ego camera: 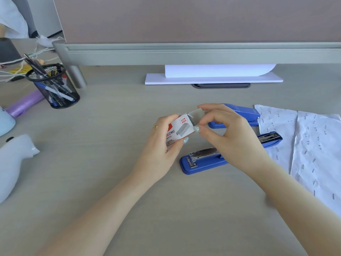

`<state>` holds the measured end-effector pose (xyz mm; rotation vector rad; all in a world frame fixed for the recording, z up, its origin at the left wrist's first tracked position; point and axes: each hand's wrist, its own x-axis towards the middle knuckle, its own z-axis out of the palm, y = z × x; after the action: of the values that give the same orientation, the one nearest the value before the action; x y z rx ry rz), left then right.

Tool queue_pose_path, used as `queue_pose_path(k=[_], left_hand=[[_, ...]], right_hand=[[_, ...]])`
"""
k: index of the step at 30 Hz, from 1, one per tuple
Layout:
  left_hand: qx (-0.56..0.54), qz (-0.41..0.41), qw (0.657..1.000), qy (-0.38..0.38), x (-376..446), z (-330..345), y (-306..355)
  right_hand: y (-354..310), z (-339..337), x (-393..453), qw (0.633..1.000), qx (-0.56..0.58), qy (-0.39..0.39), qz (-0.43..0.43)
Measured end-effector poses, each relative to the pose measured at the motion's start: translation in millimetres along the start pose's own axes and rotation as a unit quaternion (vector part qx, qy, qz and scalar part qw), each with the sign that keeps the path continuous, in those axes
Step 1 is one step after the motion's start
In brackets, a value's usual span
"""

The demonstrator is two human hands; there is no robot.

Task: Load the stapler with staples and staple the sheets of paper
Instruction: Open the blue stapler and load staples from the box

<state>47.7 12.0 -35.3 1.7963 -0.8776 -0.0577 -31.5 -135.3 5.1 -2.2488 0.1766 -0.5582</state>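
The near half of the grey-beige laminate desk (110,209) lies bare apart from the two forearms crossing it, so a hand can pass freely there. To the right, the opened blue plastic stapler (203,161) and a second, closed blue stapler (239,112) crowd the middle, touching the creased white paper sheets (313,154). At the left stand a black wire-mesh pen cup (53,85), a lilac roll (24,103) and a white rounded object (13,161). A grey partition rail (184,52) and white paper stack (212,79) close off the back.
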Motion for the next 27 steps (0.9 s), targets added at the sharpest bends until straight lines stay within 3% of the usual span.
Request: queue_pose_path(k=[10,19,27], left_hand=[[0.006,0.007,1.0,-0.008,-1.1,0.7,-1.5],[0.037,0.025,0.998,-0.035,0.3,1.9,-3.1],[0.092,0.04,0.994,-0.051,0.7,-2.7,-5.8]], right_hand=[[-2.1,1.0,-1.3,0.999,0.021,-0.033,-0.011],[-1.3,-2.2,-0.4,0.998,-0.033,-0.045,-0.012],[1.8,-3.4,0.2,0.997,0.02,-0.072,0.008]])
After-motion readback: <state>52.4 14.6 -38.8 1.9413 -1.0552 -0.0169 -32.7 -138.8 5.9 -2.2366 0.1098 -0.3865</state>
